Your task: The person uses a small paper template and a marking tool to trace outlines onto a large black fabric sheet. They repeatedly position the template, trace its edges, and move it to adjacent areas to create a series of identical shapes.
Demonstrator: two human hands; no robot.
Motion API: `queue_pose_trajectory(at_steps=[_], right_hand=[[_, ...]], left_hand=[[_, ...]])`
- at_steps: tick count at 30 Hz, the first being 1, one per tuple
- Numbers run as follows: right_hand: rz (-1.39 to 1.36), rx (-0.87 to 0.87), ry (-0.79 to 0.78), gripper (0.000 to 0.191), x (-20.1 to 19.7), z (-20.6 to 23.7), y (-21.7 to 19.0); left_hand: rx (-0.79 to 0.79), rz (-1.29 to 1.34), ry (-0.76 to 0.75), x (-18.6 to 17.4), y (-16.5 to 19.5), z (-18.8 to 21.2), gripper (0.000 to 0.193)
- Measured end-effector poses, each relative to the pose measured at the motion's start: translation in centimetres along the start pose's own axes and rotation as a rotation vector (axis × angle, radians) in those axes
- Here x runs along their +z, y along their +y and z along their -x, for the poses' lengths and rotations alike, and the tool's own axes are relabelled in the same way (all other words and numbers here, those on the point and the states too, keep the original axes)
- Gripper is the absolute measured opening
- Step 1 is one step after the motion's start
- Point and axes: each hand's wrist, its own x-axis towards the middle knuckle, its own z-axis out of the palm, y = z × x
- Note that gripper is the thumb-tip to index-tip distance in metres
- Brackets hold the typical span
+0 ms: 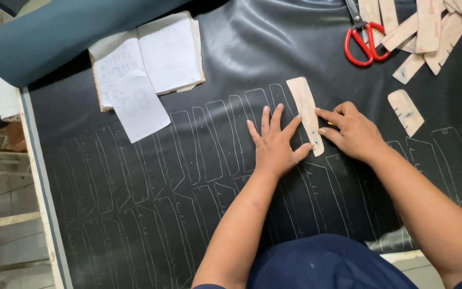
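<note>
With red scissors [362, 40] and spare cardboard pieces [429, 27] well apart at top right, your flat, open left hand [275, 144] and curled right hand [351, 131] press the pale, tapered template [304, 109] onto the chalk-marked black sheet [241, 43] at the worktop's middle.

Even, soft daylight-type lighting, moderately bright, no harsh hotspots. Black sheet [241, 48] on the desk is glossy: broad pale sheen across its far part, strongest toward the far right corner near the red-handled scissors [360, 43], which suggests light comes from the far side. Shadows weak and short; faint soft one under the left hand [276, 147] and right hand [351, 131], and along the edge of the open notebook [145, 56]. White traced outlines read clearly against the dark sheet. Focus sharp at centre; slight softness at the near edge, where forearms and dark blue clothing blur a bit. Mild wide-angle stretch at the left edge and corners. No motion blur.
</note>
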Motion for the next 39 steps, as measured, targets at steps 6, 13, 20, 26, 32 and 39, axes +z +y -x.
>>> queue_pose_trajectory(at_steps=[6, 13, 20, 26, 32, 39], right_hand=[[-0.004, 0.002, 0.010, 0.052, 0.06, 0.03, 0.06], [0.016, 0.016, 0.011, 0.051, 0.15, 0.03, -0.08], [0.024, 0.026, 0.002, 0.051, 0.07, 0.02, -0.26], [0.037, 0.011, 0.002, 0.051, 0.00, -0.01, -0.23], [0.041, 0.001, 0.018, 0.051, 0.07, 0.02, -0.27], [0.028, 0.016, 0.008, 0.051, -0.08, 0.06, -0.35]], left_hand=[[-0.001, 0.002, 0.005, 0.02, -0.07, -0.04, 0.076], [-0.007, -0.003, -0.021, -0.16, -0.02, -0.10, 0.077], [0.001, -0.002, -0.009, -0.21, -0.07, 0.04, 0.077], [-0.005, 0.000, -0.001, -0.24, 0.05, -0.01, 0.075], [-0.008, -0.011, -0.003, -0.32, 0.08, -0.04, 0.075], [-0.011, -0.021, -0.030, -0.36, 0.11, -0.11, 0.074]])
